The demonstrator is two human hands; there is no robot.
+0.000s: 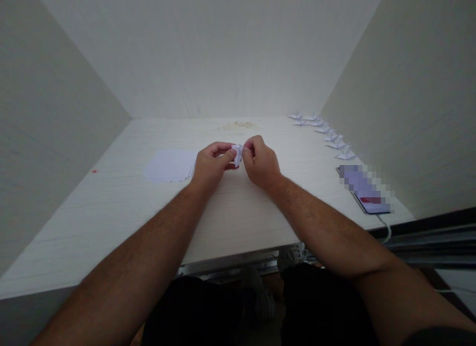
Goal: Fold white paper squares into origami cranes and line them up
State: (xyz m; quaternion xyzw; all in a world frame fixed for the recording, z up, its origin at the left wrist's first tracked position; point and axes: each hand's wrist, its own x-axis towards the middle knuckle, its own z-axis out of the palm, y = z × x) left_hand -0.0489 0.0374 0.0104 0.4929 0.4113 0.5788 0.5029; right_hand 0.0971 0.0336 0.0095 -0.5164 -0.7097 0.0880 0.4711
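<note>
A small folded piece of white paper (237, 155) is held up between my two hands over the middle of the table. My left hand (212, 161) grips it from the left, thumb on the near face and fingers behind. From the right, my right hand (261, 160) pinches its edge with curled fingers and thumb. Part of the paper is hidden by the fingertips. Left of my left hand lies a stack of white paper sheets (169, 165). Several folded paper cranes (336, 144) stand in a line along the right side and back right corner.
A phone (366, 190) with a white cable (387, 232) lies by the table's right edge. Walls enclose the white table (122, 207) at left, back and right. A yellowish mark (240, 124) is near the back, and a small red spot (94, 171) at left.
</note>
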